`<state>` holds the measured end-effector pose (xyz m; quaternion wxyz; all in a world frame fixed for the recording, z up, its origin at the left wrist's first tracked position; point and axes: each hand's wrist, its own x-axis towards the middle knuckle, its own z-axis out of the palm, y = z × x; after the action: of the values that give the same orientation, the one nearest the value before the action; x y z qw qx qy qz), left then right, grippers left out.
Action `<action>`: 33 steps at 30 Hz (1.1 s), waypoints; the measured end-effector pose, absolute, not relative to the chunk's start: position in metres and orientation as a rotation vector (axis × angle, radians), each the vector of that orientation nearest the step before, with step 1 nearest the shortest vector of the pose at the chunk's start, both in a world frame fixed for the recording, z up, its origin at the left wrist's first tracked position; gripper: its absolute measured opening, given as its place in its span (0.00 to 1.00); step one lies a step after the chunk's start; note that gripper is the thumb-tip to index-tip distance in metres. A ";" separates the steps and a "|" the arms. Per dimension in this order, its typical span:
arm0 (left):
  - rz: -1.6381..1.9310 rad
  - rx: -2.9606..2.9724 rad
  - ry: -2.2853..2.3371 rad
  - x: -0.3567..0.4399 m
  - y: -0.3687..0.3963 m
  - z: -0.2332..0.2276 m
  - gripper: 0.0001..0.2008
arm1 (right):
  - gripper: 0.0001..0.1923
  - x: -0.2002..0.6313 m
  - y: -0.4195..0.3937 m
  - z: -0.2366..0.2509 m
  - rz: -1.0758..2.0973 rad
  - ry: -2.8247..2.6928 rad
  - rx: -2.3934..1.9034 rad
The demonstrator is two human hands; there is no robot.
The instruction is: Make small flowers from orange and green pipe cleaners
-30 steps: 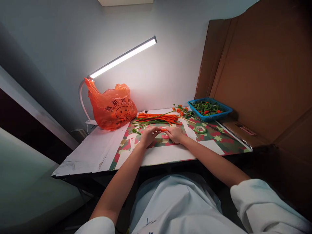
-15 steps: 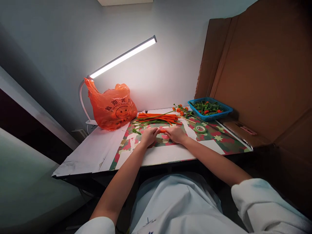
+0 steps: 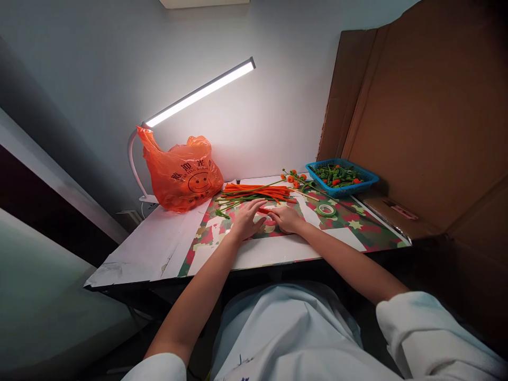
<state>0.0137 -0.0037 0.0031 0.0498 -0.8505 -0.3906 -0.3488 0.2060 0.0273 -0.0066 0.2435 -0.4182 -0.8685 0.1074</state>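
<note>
My left hand lies on the patterned mat with its fingers spread and stretched toward the pile of orange and green pipe cleaners. My right hand rests just to its right and pinches a small orange pipe cleaner piece at its fingertips. The two hands almost touch at the middle of the mat.
An orange plastic bag stands at the back left under a white desk lamp. A blue basket of green and orange bits sits back right, a roll of green tape nearer. Cardboard walls close off the right side.
My left hand has let go of the orange piece and opened, its fingers reaching forward toward the pile. My right hand keeps the piece and has barely moved.
</note>
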 end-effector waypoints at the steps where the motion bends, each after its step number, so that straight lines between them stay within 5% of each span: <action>1: -1.037 -2.562 -1.167 0.014 -0.004 0.004 0.18 | 0.20 0.207 0.029 -0.007 0.353 -2.362 -1.106; 7: -0.876 -2.552 -1.134 0.013 0.003 0.000 0.07 | 0.21 0.208 0.034 -0.012 0.559 -2.368 -0.932; 16: -0.920 -2.631 -1.145 0.009 0.007 -0.004 0.10 | 0.11 0.211 0.028 -0.005 0.475 -2.341 -0.877; 33: -1.146 -2.725 -1.546 0.012 0.006 -0.008 0.14 | 0.17 0.210 0.030 -0.009 0.001 -2.430 -0.825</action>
<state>0.0119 0.0056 -0.0080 -0.0971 -0.8130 -0.4612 -0.3420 0.2100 0.0303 -0.0091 0.2838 -0.3081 -0.9080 0.0005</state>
